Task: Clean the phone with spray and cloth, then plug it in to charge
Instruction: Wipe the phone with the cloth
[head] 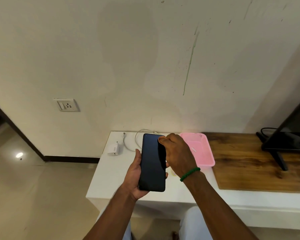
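Phone [152, 163] gripped by curled fingers of left hand [135, 175]; right hand [178, 153] pinches dark cloth [162, 153] against it. Pink basket [210, 153] holds one indistinct white item [194, 150].

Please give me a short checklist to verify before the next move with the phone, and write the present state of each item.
1. The left hand has a firm grip on the phone: ok, fingers wrap its edges.
2. The right hand is on the phone: ok, its thumb pinches the upper right edge.
3. A cloth is in that hand: cannot tell.
4. The spray is within sight: not ok, none is visible.
5. The charger adapter and the cable are ready: ok, both lie on the white table, not joined.
6. The wall socket is free: ok, nothing is plugged in.
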`<state>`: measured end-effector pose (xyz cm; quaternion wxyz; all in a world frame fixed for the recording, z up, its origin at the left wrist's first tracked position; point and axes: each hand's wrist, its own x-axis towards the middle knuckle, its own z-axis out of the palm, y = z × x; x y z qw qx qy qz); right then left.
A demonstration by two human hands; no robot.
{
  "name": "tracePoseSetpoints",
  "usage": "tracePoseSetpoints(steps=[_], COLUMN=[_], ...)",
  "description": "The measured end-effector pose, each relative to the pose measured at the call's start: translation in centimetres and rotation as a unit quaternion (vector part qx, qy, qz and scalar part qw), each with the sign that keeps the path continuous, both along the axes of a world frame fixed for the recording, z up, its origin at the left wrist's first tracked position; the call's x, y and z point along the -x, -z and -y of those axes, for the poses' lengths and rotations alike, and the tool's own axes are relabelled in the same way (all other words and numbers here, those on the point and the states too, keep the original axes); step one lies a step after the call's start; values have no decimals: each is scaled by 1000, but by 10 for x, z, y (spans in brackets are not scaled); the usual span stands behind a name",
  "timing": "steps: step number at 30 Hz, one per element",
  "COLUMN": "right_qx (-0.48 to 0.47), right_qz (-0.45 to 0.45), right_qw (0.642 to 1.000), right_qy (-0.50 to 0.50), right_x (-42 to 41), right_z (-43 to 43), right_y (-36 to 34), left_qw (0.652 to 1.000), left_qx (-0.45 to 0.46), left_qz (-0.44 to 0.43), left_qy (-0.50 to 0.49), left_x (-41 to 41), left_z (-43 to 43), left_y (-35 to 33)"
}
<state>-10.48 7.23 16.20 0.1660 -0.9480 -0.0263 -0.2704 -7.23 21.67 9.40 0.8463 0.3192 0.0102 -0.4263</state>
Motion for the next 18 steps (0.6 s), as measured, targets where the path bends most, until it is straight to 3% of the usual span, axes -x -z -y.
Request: tracePoseSetpoints(steps=[18], right_qx=[3], right_qz=[-10], right_qw=[1000], right_qy=[-28], right_x=[43], right_z=[-19], right_y=[21], left_qw=[1000], left_qx=[0], left_qz=[19], left_qy=[16], left_x=[-5], left_z=[-7], left_y=[-3])
